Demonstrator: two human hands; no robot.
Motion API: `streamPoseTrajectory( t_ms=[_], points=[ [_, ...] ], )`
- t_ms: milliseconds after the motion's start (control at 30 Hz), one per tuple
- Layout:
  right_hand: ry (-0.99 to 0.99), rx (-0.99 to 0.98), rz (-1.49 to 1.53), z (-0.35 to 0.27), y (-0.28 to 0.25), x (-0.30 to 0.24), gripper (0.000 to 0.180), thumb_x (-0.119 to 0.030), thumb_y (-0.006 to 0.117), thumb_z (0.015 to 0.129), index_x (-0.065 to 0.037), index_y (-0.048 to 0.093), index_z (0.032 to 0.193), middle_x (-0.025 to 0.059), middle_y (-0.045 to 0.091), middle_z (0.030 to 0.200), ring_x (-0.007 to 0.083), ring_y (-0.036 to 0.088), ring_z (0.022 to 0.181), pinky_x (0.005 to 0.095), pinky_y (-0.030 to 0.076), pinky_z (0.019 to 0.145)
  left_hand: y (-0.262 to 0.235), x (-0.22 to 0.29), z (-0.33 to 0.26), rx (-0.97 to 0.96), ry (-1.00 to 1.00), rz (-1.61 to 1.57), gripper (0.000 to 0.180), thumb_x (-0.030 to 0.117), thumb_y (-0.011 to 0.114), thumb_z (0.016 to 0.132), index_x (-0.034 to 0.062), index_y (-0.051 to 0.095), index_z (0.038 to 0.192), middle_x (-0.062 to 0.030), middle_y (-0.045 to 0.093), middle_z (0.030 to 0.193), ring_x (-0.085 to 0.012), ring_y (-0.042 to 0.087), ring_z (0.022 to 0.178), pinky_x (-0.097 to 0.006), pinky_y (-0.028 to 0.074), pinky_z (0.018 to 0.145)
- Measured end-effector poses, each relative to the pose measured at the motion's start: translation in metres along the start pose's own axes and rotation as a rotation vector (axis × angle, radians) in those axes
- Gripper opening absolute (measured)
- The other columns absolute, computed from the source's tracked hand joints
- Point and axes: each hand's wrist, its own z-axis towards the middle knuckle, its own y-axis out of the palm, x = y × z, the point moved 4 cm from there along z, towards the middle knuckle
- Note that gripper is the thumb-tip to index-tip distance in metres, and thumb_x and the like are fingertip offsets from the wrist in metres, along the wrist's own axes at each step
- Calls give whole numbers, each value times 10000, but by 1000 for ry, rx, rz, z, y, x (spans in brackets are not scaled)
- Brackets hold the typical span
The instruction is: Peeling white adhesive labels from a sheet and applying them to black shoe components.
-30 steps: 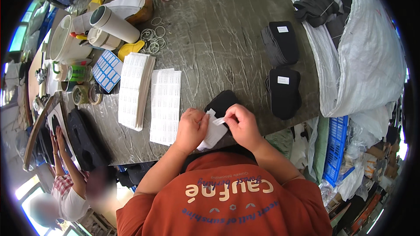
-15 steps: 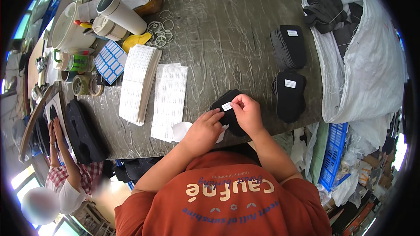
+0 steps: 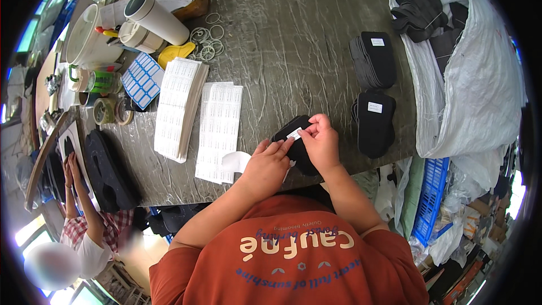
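Right hand (image 3: 323,146): you pinch a small white label (image 3: 294,134) onto the black insole (image 3: 293,142).
Left hand (image 3: 268,166): fingers extended, steadying the label.
Done: two labelled stacks (image 3: 374,93) by the table's right edge.
Left: unlabelled insoles in the white sack (image 3: 480,79), apparently.

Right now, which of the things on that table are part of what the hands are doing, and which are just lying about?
In hand:
- black insole under both hands
- small white sticker, pinched by the right hand; left hand beside it
- sheets of stickers
- stickered insole stacks

Lying about:
- rubber bands
- tape rolls
- white tubes
- green mug
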Motion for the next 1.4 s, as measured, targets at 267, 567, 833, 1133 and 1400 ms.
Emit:
streamPoseTrajectory(
  t_ms=[267, 567, 833, 1133, 1400],
  points=[
    [-193, 76, -411, 6, -9, -22, 268, -30, 707, 734, -39, 522, 928, 115, 578, 788, 302, 572, 803, 389, 473, 709, 0, 0, 1, -51, -20, 30, 180, 180, 573, 847, 20, 647, 881, -138, 469, 1379, -267, 475, 1193, -463, 314, 1067],
    [-144, 40, -206, 10, -34, -22, 160, -18, 622, 836, -35, 463, 848, 190, 537, 664, 392, 548, 609, 401, 441, 553, -1, -15, -20, -72, 45, -190, 136, 72, 593, 807, -29, 615, 895, -169, 426, 1412, -319, 329, 1357, -478, 295, 1080],
    [-386, 491, -603, 23, -141, -92, 142, -26, 638, 830, -14, 524, 915, 116, 583, 732, 190, 571, 636, 330, 468, 603, -10, -21, -14, 145, -43, -421, 100, 44, 616, 821, -29, 608, 890, -165, 606, 1183, -339, 514, 1189, -433, 415, 989],
    [355, -489, 350, -34, -7, -22, 97, -79, 636, 866, -9, 568, 865, 26, 620, 769, 107, 575, 699, 300, 479, 613, -12, -21, -11, 282, -138, -663, 101, 66, 652, 830, -30, 621, 832, -151, 639, 876, -304, 592, 873, -380, 481, 773],
    [-167, -228, 563, -26, -7, -42, 57, -1, 553, 906, -25, 516, 869, 49, 559, 843, 141, 591, 808, 302, 493, 748, 5, -39, -29, 152, -682, -680, 354, 261, 666, 855, -52, 609, 700, -192, 624, 728, -334, 587, 640, -412, 464, 605]
  ],
)
